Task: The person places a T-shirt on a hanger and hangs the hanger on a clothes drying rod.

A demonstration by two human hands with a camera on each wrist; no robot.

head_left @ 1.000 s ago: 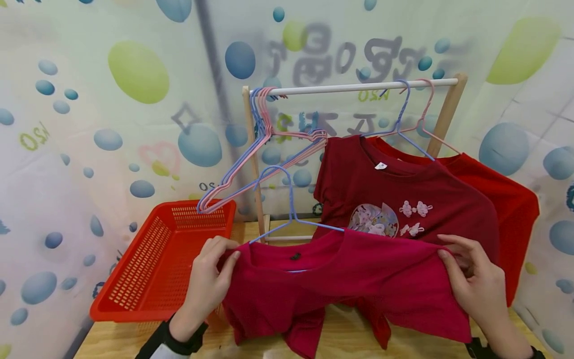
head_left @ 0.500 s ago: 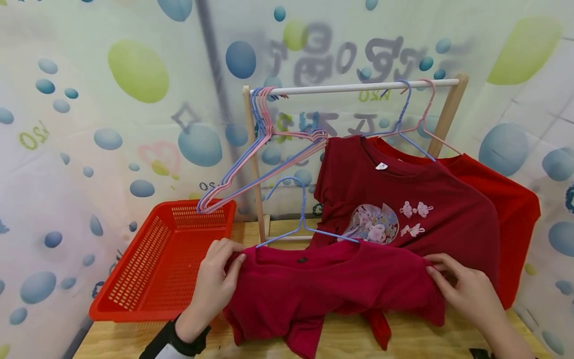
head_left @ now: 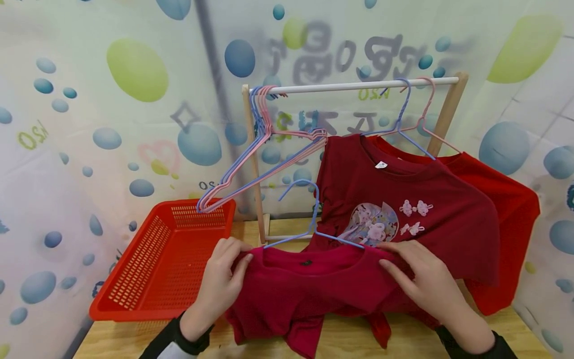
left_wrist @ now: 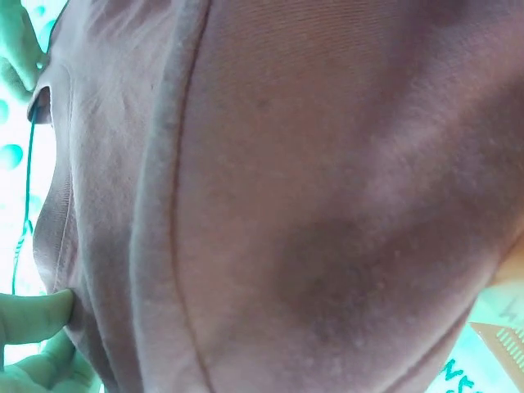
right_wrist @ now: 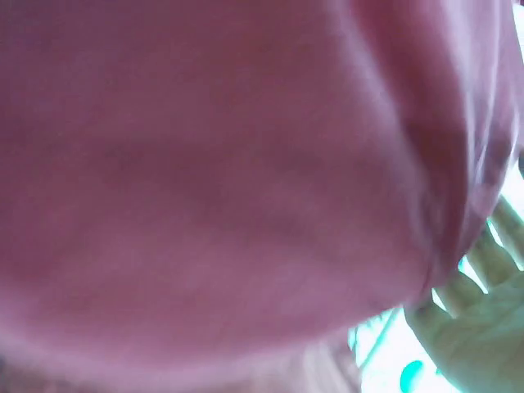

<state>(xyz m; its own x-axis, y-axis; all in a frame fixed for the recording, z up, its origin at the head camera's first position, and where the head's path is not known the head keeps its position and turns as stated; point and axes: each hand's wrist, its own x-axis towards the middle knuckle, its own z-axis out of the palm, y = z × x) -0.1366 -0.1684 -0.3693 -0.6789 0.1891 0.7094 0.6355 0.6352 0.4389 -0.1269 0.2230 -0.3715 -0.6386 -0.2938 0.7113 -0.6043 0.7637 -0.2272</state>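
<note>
A magenta T-shirt [head_left: 309, 294] is held up over the table, and a blue clothes hanger [head_left: 316, 214] rises out of its neckline. The hanger's hook points left, and its lower part is hidden inside the shirt. My left hand [head_left: 224, 279] pinches the shirt's left shoulder between thumb and fingers. At the other shoulder, close to the collar, my right hand [head_left: 421, 279] grips the fabric with the thumb in front. Shirt cloth fills most of both wrist views, with the left thumb [left_wrist: 37, 315] at the cloth's edge and the right fingers [right_wrist: 483, 270] at the lower right.
Behind stands a garment rack [head_left: 350, 88]. Several bare pink and blue hangers [head_left: 242, 164] hang at its left end. A dark red T-shirt [head_left: 426, 199] and a bright red top [head_left: 506, 199] hang on the right. A red plastic basket [head_left: 121, 279] sits left on the wooden table [head_left: 107, 344].
My right hand has slid left along the shirt from the sleeve to beside the neckline, and that sleeve has dropped. The blue hanger has shifted right and lower. My left hand has edged slightly right.
</note>
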